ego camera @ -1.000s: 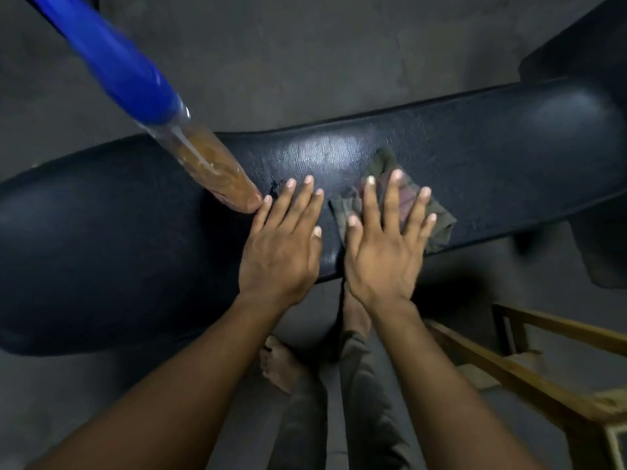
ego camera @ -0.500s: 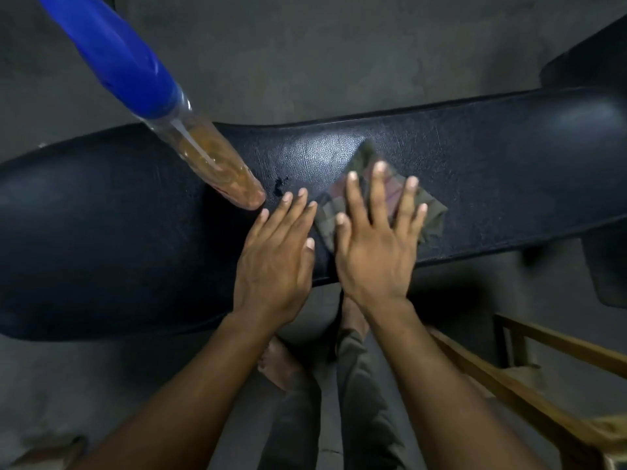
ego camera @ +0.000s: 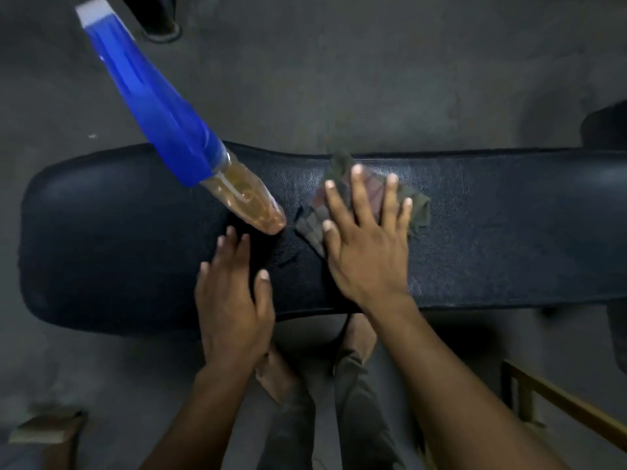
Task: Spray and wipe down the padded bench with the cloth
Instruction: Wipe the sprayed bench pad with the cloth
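**Checked cloth slides toward the far edge, left hand slips back**

Checked fabric sits flat under my right hand [ego camera: 368,242], fingers straight and spread, pressing the cloth [ego camera: 419,206] into the bench pad [ego camera: 509,232]. Over the last second that hand has pushed it up and away from me, from the near half of the pad toward the far edge; one corner now nearly reaches that edge. I take that as one wiping stroke across the width, with the long stretches to either side yet to be covered.

My left hand [ego camera: 234,300] is also open and holds nothing. A second ago it lay flat beside the right one; now it has drawn back toward the near rim, fingers on the pad and palm past the edge, well apart from the cloth.

Just beyond its fingertips the spray bottle [ego camera: 247,201] stands where it was, amber liquid below a blue head, close to the cloth's left corner. Small dark spots show on the pad between them, possibly spray.

Count: two hands, one cloth, one bottle, one bench. On the floor, one wooden frame [ego camera: 559,405] at my right and one flat block [ego camera: 44,425] at my left.
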